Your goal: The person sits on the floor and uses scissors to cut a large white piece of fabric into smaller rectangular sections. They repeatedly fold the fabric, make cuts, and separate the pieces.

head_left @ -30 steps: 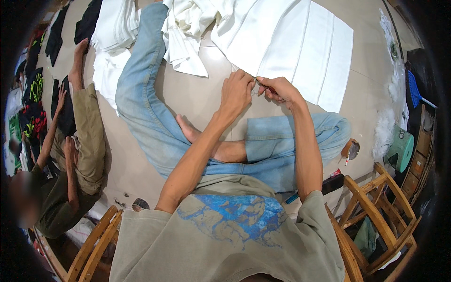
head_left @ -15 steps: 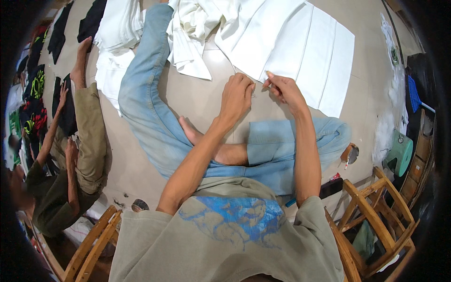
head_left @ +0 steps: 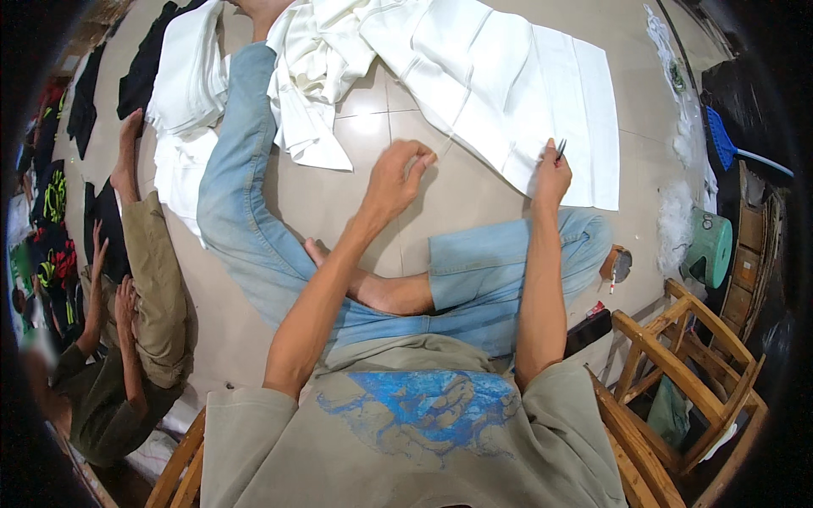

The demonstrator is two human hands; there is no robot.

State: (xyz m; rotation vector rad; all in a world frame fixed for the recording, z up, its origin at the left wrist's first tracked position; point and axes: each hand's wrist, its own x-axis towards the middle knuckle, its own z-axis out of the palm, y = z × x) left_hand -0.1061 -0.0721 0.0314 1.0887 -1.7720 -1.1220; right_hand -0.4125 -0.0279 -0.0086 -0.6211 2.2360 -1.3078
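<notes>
My left hand (head_left: 396, 182) is over the tiled floor, thumb and forefinger pinched together; anything between them is too small to make out. My right hand (head_left: 551, 176) is closed around small dark-bladed snips (head_left: 561, 149), whose tip points up past the fingers. It is over the near edge of a white cloth panel (head_left: 584, 110) marked by long seams or folds. More layers of white cloth (head_left: 474, 76) fan out to the left of it. They run into a crumpled white heap (head_left: 326, 63) at the top.
A stack of white cloth (head_left: 188, 85) is beyond my left leg. At far left a person (head_left: 118, 398) sits near dark cloth pieces (head_left: 110, 224). On the right are a wooden stool (head_left: 686, 364), a green plastic stool (head_left: 708, 247), a blue-headed swatter (head_left: 721, 140) and white fluff (head_left: 675, 220).
My right hand has moved right across the white panels, and the snips' blades now show. My left hand has drawn left, away from the cloth. The whole view has shifted slightly.
</notes>
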